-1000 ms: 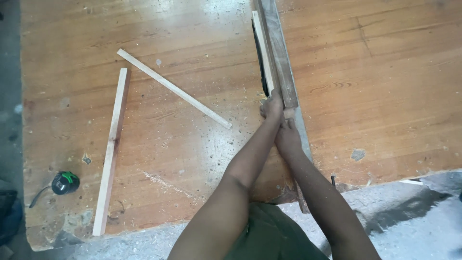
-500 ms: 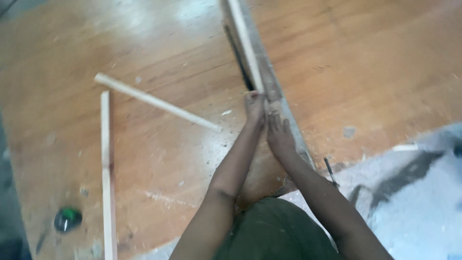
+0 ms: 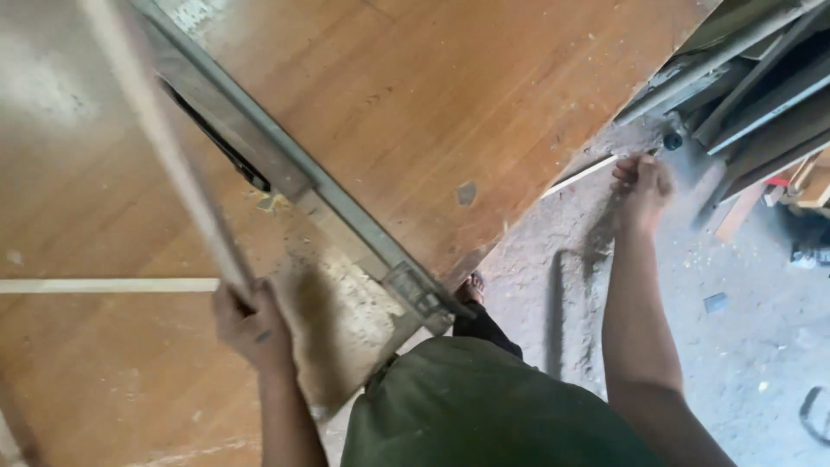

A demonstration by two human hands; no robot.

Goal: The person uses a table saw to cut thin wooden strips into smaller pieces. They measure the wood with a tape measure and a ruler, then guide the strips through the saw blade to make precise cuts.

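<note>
Wooden strip (image 3: 164, 147), long, thin and pale, runs blurred from the upper left of the view down to the left hand (image 3: 252, 324), which is closed around its near end above the wide brown plywood table (image 3: 450, 112). Largest in sight is that table, dusted with sawdust, and across it lies a grey metal rail (image 3: 285, 164) running diagonally, with a dark saw slot (image 3: 216, 143) just beside it. Off the table's edge is a grey concrete floor (image 3: 735, 346) and, at the upper right, a stack of dark boards and metal lengths (image 3: 761, 78). A second pale strip (image 3: 108, 284) lies flat on the table at the left. The right hand (image 3: 641, 180) reaches out over the floor and is curled shut on the end of a thinner sliver of wood (image 3: 584, 175) that pokes out from beneath the table edge. By its look the long strip is light but whippy, likely to flex and snap if swung from one end; a hold nearer its middle would steady it, and its sawn edges may be splintery
</note>
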